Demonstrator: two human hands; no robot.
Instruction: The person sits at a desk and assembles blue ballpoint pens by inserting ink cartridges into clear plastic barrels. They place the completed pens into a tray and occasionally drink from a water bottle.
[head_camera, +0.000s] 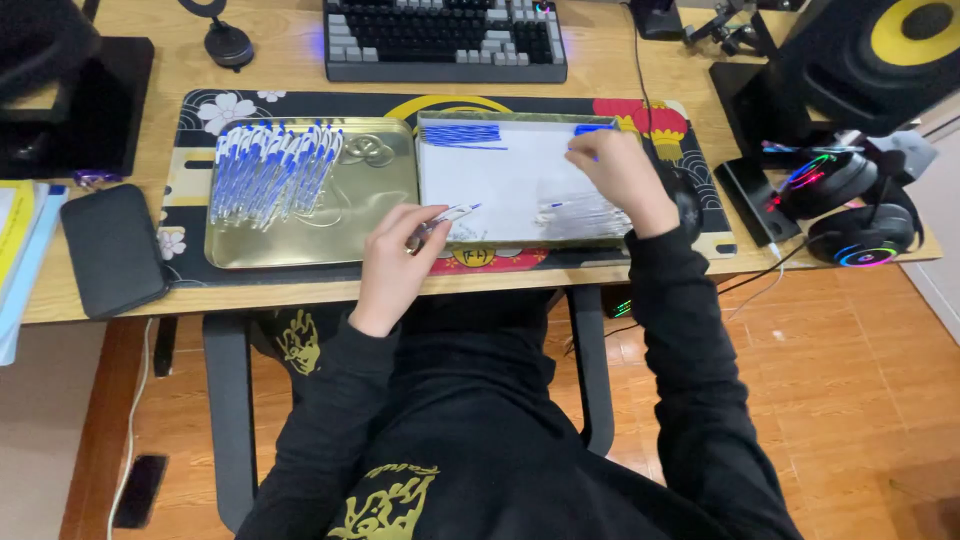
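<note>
Pen (450, 215), a clear-barrelled one with a blue tip, sits pinched between the thumb and fingers of the left hand (395, 262), its tip pointing away from the fingertips toward the white tray (500, 180). The left fingers are closed narrowly round the barrel, over the near edge where the two trays meet.

The right hand (615, 170) reaches over the far right part of the white tray, fingers curled onto a small blue piece (590, 130) at the tray's far corner; whether they actually grip it I cannot tell. Just below that hand lies a heap of clear barrels (590, 215), too blurred to count, and one loose blue-tipped piece lies beside them. Left of the right fingertips, along the tray's far edge, runs a bundle of blue refills (462, 134), too many and too fine to count.

Beyond the left fingers, to their left, is one gold tray (380, 190) carrying a row of finished blue-and-white pens (272, 170), perhaps two dozen, overlapping. Both trays rest on one patterned desk mat (200, 110).

Farther out: one keyboard (445, 40) beyond the trays, two headsets (850, 205) right of the right hand, one dark pad (112, 250) left of the mat.
</note>
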